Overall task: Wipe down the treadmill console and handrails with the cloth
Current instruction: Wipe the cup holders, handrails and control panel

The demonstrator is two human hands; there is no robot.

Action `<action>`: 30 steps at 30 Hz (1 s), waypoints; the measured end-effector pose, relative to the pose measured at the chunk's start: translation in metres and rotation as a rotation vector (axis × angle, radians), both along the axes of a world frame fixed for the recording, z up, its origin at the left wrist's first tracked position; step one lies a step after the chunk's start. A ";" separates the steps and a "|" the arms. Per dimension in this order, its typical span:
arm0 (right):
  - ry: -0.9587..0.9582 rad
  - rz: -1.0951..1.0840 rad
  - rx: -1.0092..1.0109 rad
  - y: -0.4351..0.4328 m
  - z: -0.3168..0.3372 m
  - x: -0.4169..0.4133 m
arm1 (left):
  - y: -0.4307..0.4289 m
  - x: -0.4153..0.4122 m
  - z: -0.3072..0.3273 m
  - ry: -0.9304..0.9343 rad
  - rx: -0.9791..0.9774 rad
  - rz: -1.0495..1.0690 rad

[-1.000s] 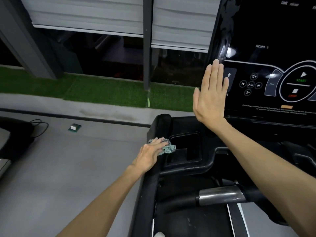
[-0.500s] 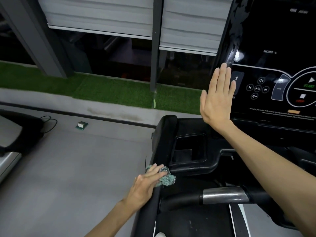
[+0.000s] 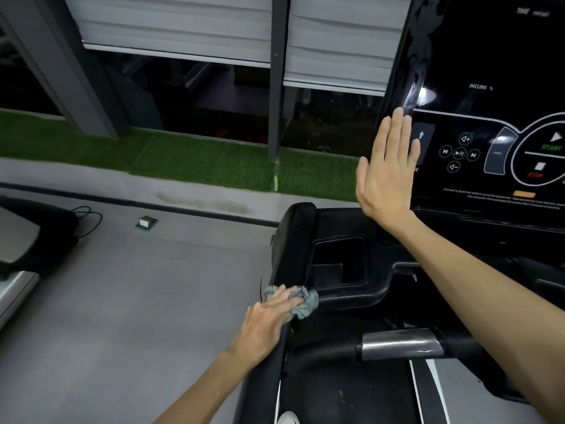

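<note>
My left hand (image 3: 266, 322) presses a bunched teal cloth (image 3: 307, 306) onto the black left handrail (image 3: 293, 240) of the treadmill, just below the corner of the recessed cup holder (image 3: 339, 264). Its fingers lie fairly straight over the cloth; the thumb is hidden. My right hand (image 3: 388, 169) is held flat with straight fingers against the left edge of the glossy black console (image 3: 489, 87), beside the incline arrow button. It holds nothing.
A silver grip bar (image 3: 400, 344) crosses under my right forearm. Grey floor lies left of the rail, with a small green box (image 3: 146, 223) and another machine with a cable (image 3: 27, 240). A green turf strip and dark windows stand behind.
My left hand slid the cloth along the left handrail toward me, from beside the cup holder to its near corner. The right hand stayed flat on the console edge.
</note>
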State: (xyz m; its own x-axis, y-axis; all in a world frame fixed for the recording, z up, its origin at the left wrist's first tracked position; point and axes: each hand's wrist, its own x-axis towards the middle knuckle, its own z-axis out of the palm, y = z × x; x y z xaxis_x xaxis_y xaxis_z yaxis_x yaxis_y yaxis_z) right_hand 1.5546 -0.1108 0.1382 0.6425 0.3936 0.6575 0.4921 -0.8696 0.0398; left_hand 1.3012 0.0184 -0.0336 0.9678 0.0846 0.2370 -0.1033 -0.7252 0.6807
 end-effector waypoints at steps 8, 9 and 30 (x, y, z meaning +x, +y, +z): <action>0.000 -0.007 -0.006 0.002 0.001 0.001 | 0.004 -0.013 -0.004 -0.040 0.003 -0.053; -0.003 -0.005 -0.004 0.002 0.001 0.001 | 0.005 -0.005 -0.005 -0.060 0.005 -0.050; -0.009 -0.011 0.012 0.001 -0.001 0.002 | 0.011 -0.013 -0.016 -0.050 0.001 -0.064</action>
State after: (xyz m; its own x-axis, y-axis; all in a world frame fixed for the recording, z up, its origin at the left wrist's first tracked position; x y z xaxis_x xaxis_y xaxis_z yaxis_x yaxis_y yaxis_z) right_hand 1.5562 -0.1099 0.1367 0.6407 0.3787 0.6679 0.4825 -0.8753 0.0334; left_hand 1.2886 0.0295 -0.0495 0.9581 0.0224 0.2855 -0.1837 -0.7165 0.6730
